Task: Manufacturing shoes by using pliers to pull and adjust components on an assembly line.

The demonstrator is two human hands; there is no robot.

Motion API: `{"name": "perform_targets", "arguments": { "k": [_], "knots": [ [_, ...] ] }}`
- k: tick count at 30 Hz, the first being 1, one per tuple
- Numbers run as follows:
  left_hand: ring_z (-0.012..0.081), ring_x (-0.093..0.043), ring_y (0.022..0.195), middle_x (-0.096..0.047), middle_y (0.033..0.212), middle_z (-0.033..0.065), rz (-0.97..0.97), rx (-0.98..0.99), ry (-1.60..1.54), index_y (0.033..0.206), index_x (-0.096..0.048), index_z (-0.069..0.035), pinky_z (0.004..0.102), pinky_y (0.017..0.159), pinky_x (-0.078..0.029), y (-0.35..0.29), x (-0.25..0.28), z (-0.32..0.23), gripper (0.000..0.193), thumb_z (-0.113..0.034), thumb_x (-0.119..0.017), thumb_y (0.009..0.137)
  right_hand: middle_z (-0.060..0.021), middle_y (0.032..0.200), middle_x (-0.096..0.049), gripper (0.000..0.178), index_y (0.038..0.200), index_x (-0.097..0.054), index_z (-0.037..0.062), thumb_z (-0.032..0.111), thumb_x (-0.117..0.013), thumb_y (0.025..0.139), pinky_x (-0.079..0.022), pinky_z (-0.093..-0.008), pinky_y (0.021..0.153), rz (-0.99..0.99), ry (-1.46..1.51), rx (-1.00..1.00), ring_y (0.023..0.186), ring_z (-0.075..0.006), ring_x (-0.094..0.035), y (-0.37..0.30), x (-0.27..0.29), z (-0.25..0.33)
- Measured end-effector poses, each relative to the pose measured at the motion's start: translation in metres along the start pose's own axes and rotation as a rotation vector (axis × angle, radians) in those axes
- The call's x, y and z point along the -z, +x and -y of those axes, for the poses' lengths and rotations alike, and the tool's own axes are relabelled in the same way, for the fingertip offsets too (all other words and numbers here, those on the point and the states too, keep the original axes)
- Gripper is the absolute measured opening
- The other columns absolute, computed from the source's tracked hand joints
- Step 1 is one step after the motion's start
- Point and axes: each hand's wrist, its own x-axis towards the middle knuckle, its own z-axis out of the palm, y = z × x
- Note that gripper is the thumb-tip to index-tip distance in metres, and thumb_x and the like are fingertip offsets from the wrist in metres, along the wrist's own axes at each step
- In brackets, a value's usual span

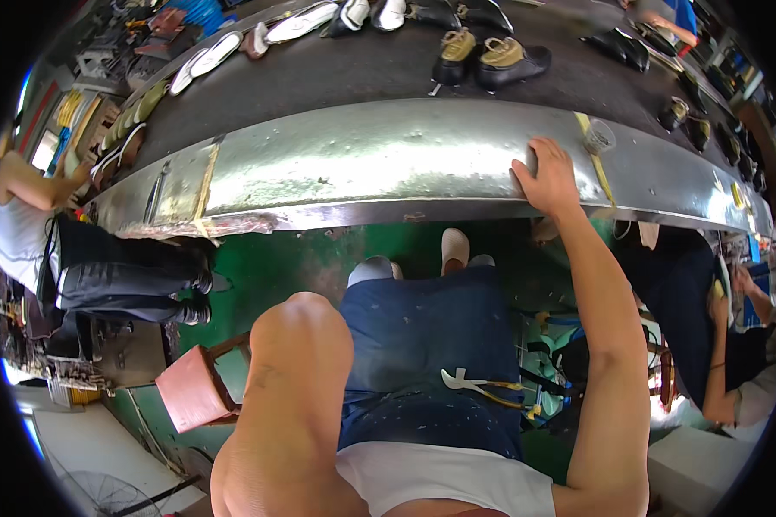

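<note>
My right hand (550, 178) lies on the shiny metal edge (362, 159) of the workbench, thumb apart from the fingers and nothing in it. Close by on its right are a yellow tape strip (597, 164) and a small clear round cup (600, 136). My left arm (289, 405) is bent, its elbow toward the bench, and my left hand is out of the picture. Pincers (483, 387) with yellowish handles rest across the dark blue apron (422, 336) on my lap.
Two black shoes with yellowish uppers (509, 65) stand beyond the metal edge, with white shoes (302, 23) in a row behind. Co-workers sit at right (724, 345) and stand at left (34, 215). A pink-topped stool (194, 392) is at my left, on the green floor (267, 271).
</note>
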Motion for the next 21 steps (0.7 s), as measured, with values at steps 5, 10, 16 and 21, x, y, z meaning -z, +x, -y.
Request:
{"name": "perform_targets", "arguments": {
  "k": [5, 10, 16, 21],
  "knots": [
    [0.0287, -0.068, 0.095, -0.067, 0.114, 0.0191, 0.042, 0.041, 0.018, 0.113, -0.066, 0.005, 0.0359, 0.075, -0.055, -0.008, 0.007, -0.006, 0.035, -0.025, -0.054, 0.101, -0.0189, 0.134, -0.057, 0.054, 0.123, -0.058, -0.0027, 0.036, -0.067, 0.087, -0.033, -0.0478, 0.112, 0.003, -0.032, -0.01, 0.131, -0.0358, -0.047, 0.005, -0.002, -0.005],
    [0.0291, -0.068, 0.096, -0.067, 0.115, 0.0194, 0.123, 0.017, 0.029, 0.113, -0.067, 0.005, 0.0362, 0.076, -0.055, -0.028, 0.032, 0.009, 0.035, -0.026, -0.054, 0.101, -0.0201, 0.132, -0.059, 0.051, 0.122, -0.058, -0.0034, 0.032, -0.069, 0.086, -0.036, -0.0488, 0.109, -0.051, -0.074, 0.023, 0.128, -0.0378, -0.05, -0.008, 0.006, -0.026],
    [0.0156, -0.069, 0.093, -0.072, 0.102, 0.0068, -1.222, 0.661, -0.27, 0.123, -0.063, 0.0, 0.0295, 0.082, -0.055, -0.177, 0.078, 0.051, 0.034, -0.015, -0.071, 0.094, -0.0216, 0.13, -0.059, 0.051, 0.124, -0.055, -0.0039, 0.028, -0.069, 0.087, -0.037, -0.0482, 0.108, -0.015, -0.06, 0.087, 0.127, -0.0395, -0.05, 0.001, 0.008, 0.003],
    [0.0137, -0.066, 0.089, -0.072, 0.098, 0.0065, -1.757, 1.17, 0.515, 0.117, -0.066, 0.001, 0.0326, 0.08, -0.054, -0.328, 0.172, 0.084, 0.035, -0.023, -0.071, 0.091, -0.0221, 0.133, -0.056, 0.052, 0.128, -0.052, -0.0037, 0.023, -0.069, 0.087, -0.035, -0.0513, 0.11, 0.051, -0.103, 0.069, 0.13, -0.0415, -0.048, 0.001, 0.01, 0.003]
  ]
}}
